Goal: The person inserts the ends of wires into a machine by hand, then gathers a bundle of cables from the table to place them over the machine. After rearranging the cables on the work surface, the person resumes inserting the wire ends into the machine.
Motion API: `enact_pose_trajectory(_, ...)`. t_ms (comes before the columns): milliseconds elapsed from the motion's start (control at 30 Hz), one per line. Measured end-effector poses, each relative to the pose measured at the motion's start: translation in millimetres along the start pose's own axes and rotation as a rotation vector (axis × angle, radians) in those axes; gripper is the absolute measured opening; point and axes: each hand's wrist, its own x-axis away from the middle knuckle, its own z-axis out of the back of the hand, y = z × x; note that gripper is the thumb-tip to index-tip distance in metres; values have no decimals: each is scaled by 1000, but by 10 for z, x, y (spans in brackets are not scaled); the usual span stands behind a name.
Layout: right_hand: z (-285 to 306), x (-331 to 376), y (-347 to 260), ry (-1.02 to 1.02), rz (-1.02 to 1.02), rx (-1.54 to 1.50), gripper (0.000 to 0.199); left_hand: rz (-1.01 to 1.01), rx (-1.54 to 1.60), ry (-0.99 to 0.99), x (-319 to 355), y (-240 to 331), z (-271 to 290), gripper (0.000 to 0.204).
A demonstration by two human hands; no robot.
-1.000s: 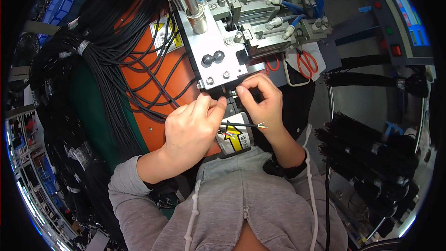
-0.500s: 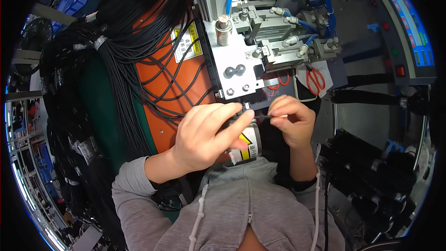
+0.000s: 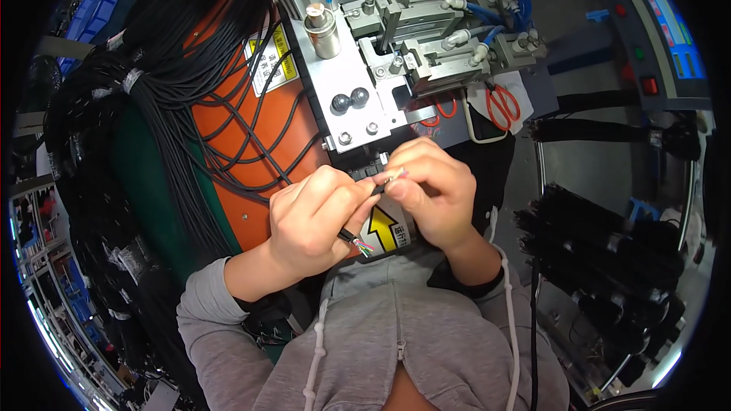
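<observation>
My left hand is closed round black cable. One end, with thin coloured wires fanned out, pokes from below its fingers. Close to the machine's front, my right hand pinches thin pale and coloured wires at another black cable end. The fingertips of both hands nearly meet there. Whether the two ends belong to one cable is hidden by the left fingers. Just beyond the hands stands a metal machine with a silver top plate.
A thick bundle of black cables lies over the orange surface on the left. Red-handled scissors lie beyond my right hand. More black cable bundles hang at right, below a control panel with a screen. A yellow arrow label sits below my hands.
My right hand has come left to meet the left hand, its fingers now pinching wires by the left fingertips. A cable end with coloured wires now shows below my left hand. The view has shifted.
</observation>
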Motion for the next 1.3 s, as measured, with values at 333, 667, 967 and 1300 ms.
enact_pose_trajectory(333, -34, 25, -68, 142, -24, 269, 17, -22, -154, -68, 83, -20, -17, 22)
enact_pose_trajectory(667, 271, -35, -40, -123, -590, -181, 13, -95, -202, -80, 80, -44, -51, 32)
enact_pose_trajectory(967, 125, 9, 124, -82, -301, 327, 10, -41, -445, -291, 119, 18, -132, 39)
enact_pose_trajectory(1300, 4, 92, 299, 29, -239, 340, 9, -16, -515, -285, 108, 4, -171, 37)
